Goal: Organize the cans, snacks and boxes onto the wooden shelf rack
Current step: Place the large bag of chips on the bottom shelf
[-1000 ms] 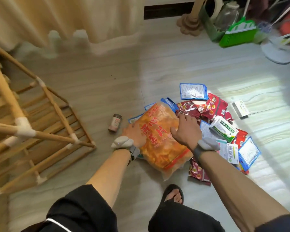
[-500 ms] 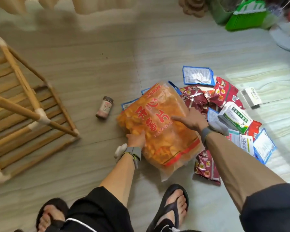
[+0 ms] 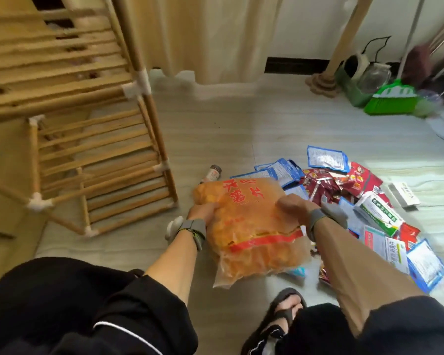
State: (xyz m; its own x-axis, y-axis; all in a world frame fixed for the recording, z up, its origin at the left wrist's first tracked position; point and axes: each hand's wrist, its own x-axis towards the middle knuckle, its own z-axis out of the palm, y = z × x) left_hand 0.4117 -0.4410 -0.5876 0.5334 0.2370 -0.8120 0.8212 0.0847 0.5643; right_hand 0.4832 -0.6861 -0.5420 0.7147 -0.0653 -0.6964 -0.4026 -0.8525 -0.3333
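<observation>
Fingers [image 3: 210, 206] of the left hand [image 3: 201, 211] are gripping the orange chip bag [image 3: 251, 226] at its 9 o'clock edge; the right hand [image 3: 295, 204] is clutching its 3 o'clock edge. Snack packets [image 3: 326, 188] are lying at the bag's 2 o'clock, and the wooden shelf rack [image 3: 87, 149] is standing at 10 o'clock.

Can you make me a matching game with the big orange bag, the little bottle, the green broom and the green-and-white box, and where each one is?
Things:
1. big orange bag
2. little bottle
3. green broom
4. green-and-white box

Places:
A. on the pile of packets
B. far at the back, on the right
C. held by the left hand and the right hand
D. lying beside the wooden rack

Pairs: 1-C, 2-D, 3-B, 4-A
</observation>
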